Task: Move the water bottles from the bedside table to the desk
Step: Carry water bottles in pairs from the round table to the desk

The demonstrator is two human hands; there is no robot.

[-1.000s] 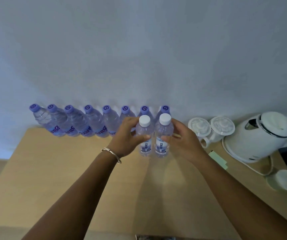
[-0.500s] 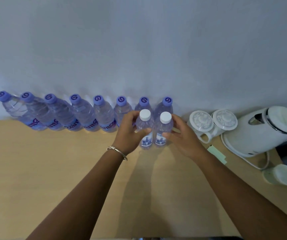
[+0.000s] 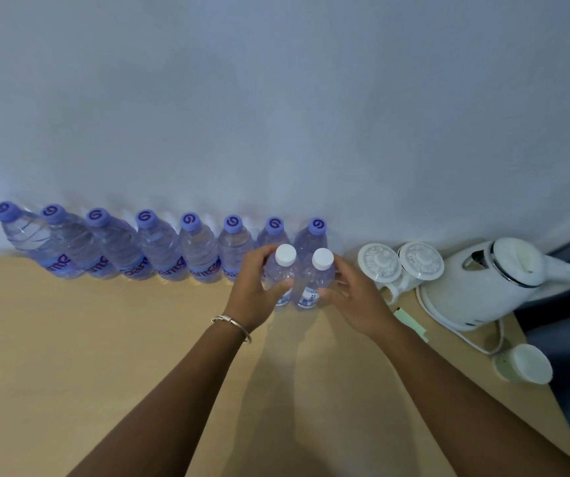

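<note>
So there's a light wooden desk (image 3: 70, 356) pushed up against a plain wall, and the person is standing at it with both arms stretched out over the top. Two small white-capped bottles stand upright side by side, touching each other, toward the back edge a bit right of the middle. The left hand (image 3: 252, 290) has its fingers and thumb curled round the left white-capped bottle (image 3: 282, 273), and the right hand (image 3: 356, 301) is wrapped the same way round the right white-capped bottle (image 3: 314, 278), thumb in front, fingers behind. Both bottles look like they're sitting on the desk, though I can't tell for sure with the hands there. Right behind them, along the back edge against the wall, is a row of eight purple-capped bottles (image 3: 159, 246) running out to the back left corner. There's a silver bracelet (image 3: 232, 321) on the left wrist. Over at the right end: two white lidded cups (image 3: 400, 265), a white kettle (image 3: 490, 284) on its base, a small white cup (image 3: 524, 363) near the right edge.
</note>
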